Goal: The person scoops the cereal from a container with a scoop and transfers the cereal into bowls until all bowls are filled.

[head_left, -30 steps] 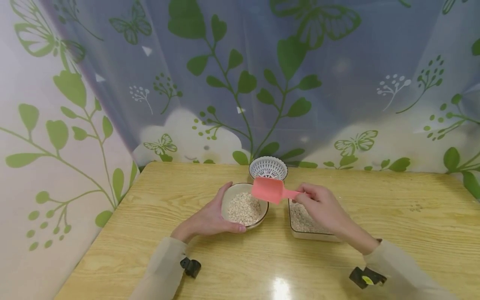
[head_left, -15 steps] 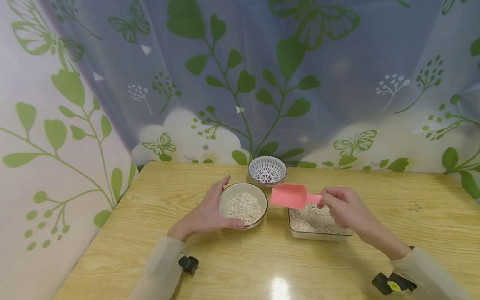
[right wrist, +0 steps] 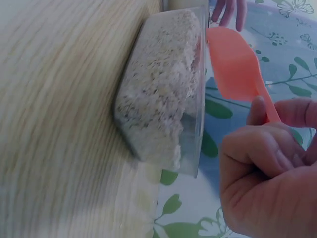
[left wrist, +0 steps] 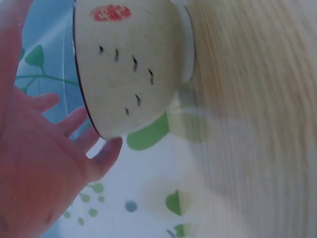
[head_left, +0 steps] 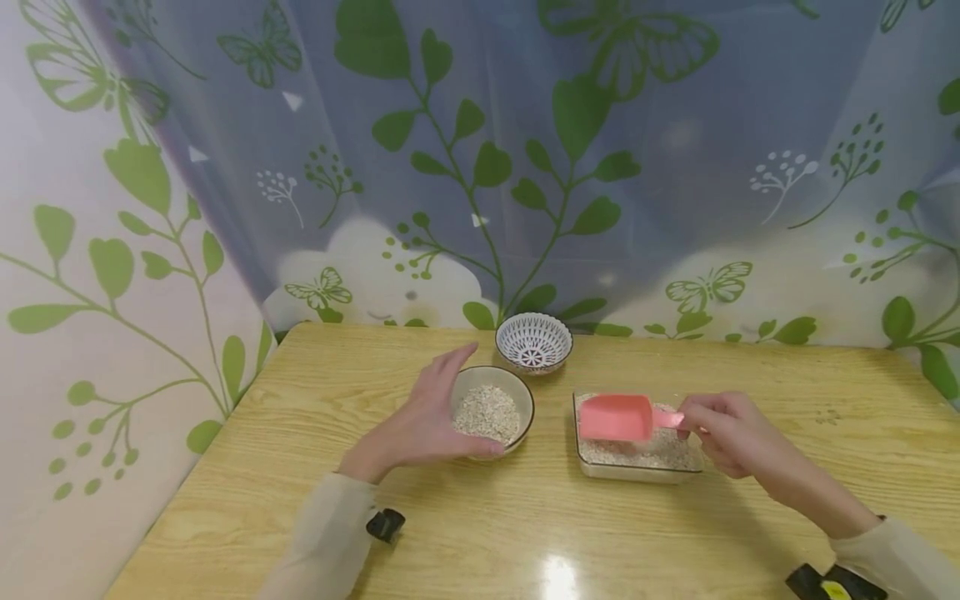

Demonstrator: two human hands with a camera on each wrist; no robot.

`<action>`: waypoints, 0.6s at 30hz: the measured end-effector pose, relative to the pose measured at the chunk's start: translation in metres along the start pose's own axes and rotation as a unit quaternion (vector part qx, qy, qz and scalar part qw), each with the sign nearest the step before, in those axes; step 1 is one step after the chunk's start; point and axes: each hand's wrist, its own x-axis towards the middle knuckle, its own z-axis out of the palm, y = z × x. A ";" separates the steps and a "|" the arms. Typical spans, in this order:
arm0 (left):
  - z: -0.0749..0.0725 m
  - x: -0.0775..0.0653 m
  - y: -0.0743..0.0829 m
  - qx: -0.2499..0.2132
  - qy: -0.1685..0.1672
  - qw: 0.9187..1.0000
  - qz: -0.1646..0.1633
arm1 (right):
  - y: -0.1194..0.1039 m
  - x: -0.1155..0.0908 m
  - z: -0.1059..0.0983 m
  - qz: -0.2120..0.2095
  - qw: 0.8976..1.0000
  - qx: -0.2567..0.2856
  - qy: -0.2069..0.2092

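My right hand pinches the handle of a pink scoop, its other fingers curled in. The scoop hovers over a clear rectangular container of pale flakes, and looks empty in the head view. From the side, the right wrist view shows the scoop above the rim of the container. My left hand lies spread along the left side of a cream bowl of oat flakes. In the left wrist view the fingers of this hand are extended beside the rim of the bowl; whether they touch it is unclear.
A white openwork-patterned bowl stands behind the cream bowl, near the back edge of the wooden table. A curtain with leaf and butterfly prints hangs behind the table. A few faint specks mark the tabletop at right.
My right hand has carried the scoop rightward and down, from over the cream bowl to over the container. The left hand's fingers have loosened and straightened at the bowl.
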 end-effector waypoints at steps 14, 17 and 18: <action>0.012 0.010 0.038 0.043 0.016 0.997 0.068 | 0.005 -0.006 -0.023 0.048 0.995 -0.088 -0.016; 0.020 0.012 0.051 0.032 -0.008 0.996 0.078 | 0.007 -0.008 -0.029 0.046 0.993 -0.109 -0.006; 0.023 0.012 0.056 0.028 -0.017 0.996 0.080 | 0.008 -0.009 -0.030 0.045 0.993 -0.113 -0.004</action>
